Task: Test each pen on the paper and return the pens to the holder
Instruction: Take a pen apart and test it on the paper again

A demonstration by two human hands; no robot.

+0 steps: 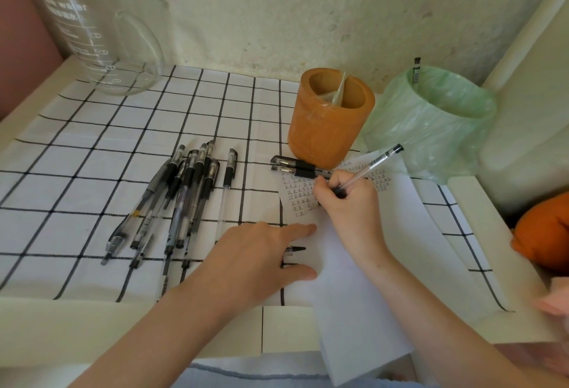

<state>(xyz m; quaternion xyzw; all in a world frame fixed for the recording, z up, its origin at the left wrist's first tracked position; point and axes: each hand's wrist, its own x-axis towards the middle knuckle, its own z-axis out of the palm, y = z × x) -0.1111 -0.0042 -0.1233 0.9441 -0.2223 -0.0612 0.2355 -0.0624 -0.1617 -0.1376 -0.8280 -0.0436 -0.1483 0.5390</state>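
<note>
A checked cloth (92,147) covers the counter (215,335). The white paper (397,233) runs from the near edge to the orange holder (326,129), its far end filled with small black marks. Clear black-grip pens (184,200) lie heaped to the left. The left hand (258,252) presses the sheet, fingers straight. The right hand (348,200) has its fingers curled round a clear pen (374,163), tip on the paper, long axis slanting up and right

Matt orange holder (329,129); beside it, crinkled glossy green plastic bag (431,129), smooth white paper (354,280), clear plastic pens (181,200), woven checked cloth (92,153), clear glass jug (101,33).
</note>
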